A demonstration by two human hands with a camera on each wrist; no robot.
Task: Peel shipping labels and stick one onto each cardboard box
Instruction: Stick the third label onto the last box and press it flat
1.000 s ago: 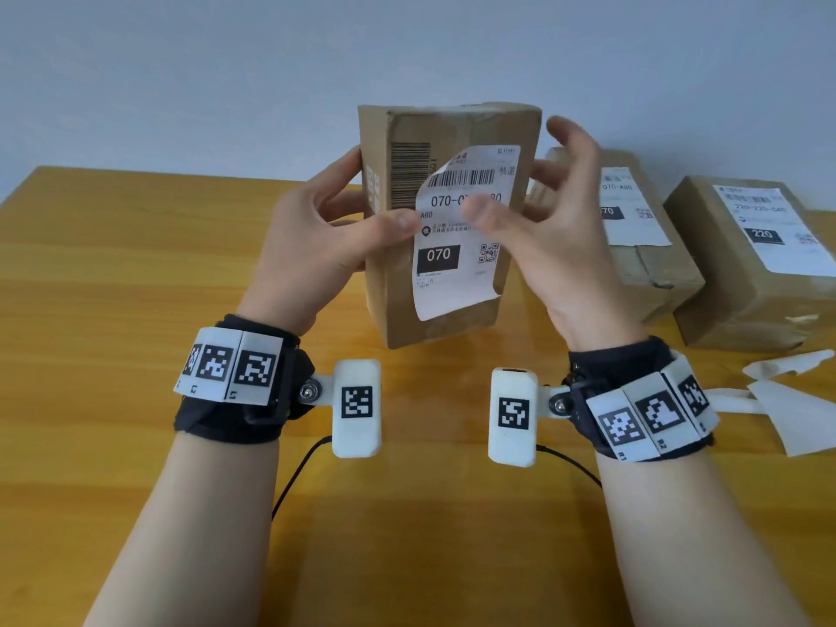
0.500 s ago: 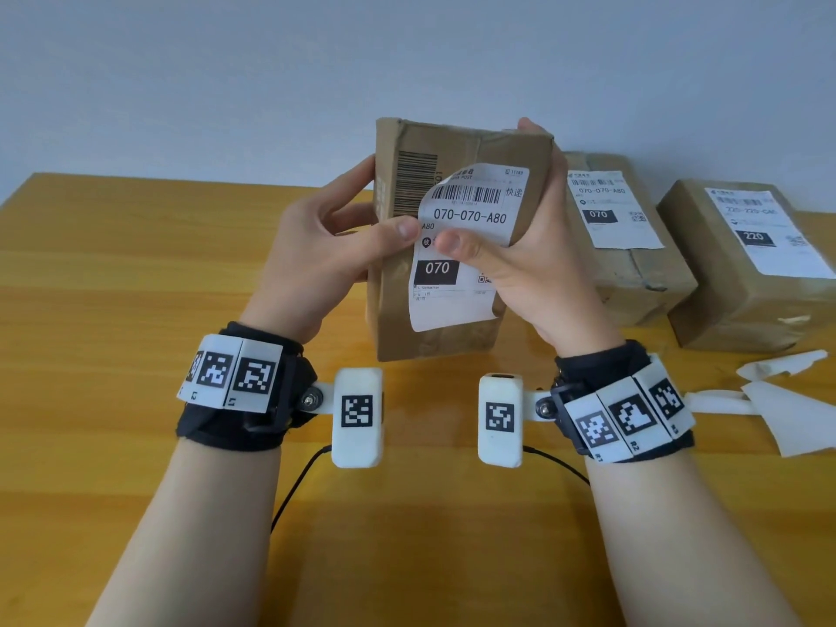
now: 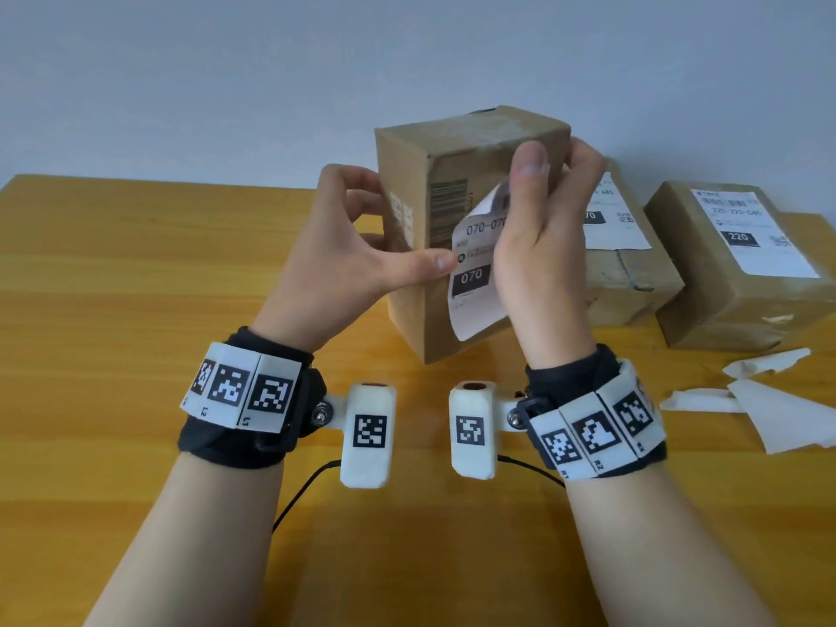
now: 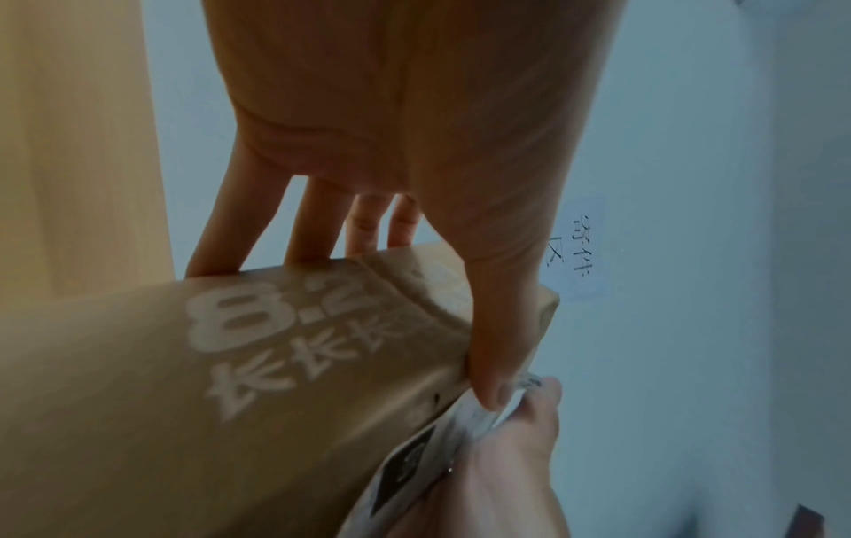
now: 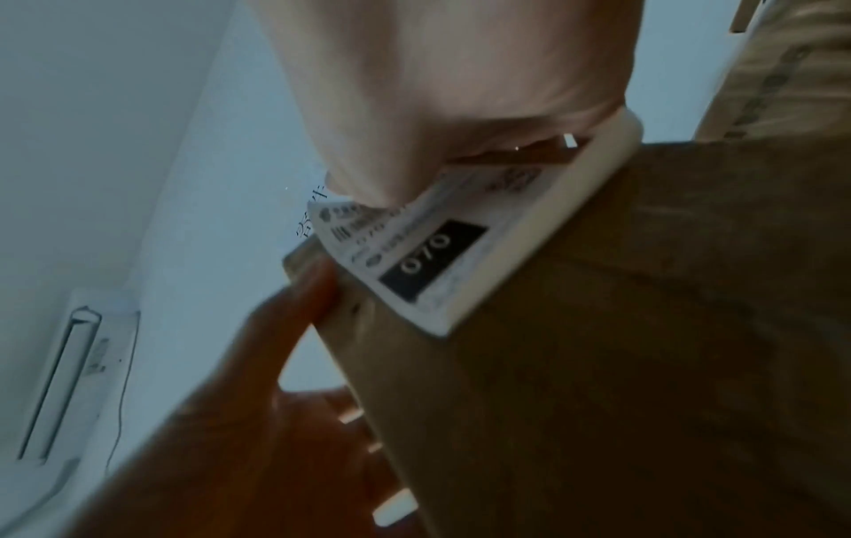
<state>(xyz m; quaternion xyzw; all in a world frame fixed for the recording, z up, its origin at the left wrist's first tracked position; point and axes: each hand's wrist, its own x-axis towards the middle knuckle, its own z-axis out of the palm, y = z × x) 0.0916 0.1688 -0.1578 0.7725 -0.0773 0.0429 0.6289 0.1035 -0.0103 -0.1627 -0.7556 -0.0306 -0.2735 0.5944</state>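
An upright cardboard box (image 3: pixel 470 228) at frame centre, contents unseen, stands gripped between the left hand (image 3: pixel 348 260), thumb on the front face, and the right hand (image 3: pixel 538 246), whose thumb and fingers pinch the "070" shipping label (image 3: pixel 472 282). The label curls away from the box at its top; it could crease or stick crooked if pressed down unevenly. Two labelled boxes (image 3: pixel 733 273) sit closed at right, above backing scraps (image 3: pixel 760 400).
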